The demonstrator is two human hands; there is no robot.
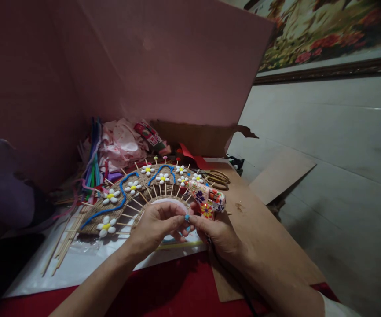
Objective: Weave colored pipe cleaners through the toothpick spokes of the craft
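A small blue piece (pixel 187 217) is pinched between the fingertips of my left hand (pixel 159 224). My right hand (pixel 223 235) is wrapped round a flower-patterned hot glue gun (pixel 208 200), and its thumb tip also touches the blue piece. Just beyond my hands lies an arched, twine-wrapped craft piece (pixel 142 178) with short wooden sticks along its edges. White flowers with yellow centres (pixel 110 196) and wavy blue pipe cleaners (pixel 124 198) sit on it. My hands and the glue gun cover part of its lower right side.
Loose wooden sticks (pixel 61 251) lie on a white sheet (pixel 28 277) at left. Scissors (pixel 219 178) rest on cardboard (pixel 266 237) at right. Coloured pipe cleaners (pixel 94 154) and pink wrapping (pixel 122 145) are piled behind. A red cloth (pixel 164 286) covers the front; a dark cord (pixel 233 277) trails below.
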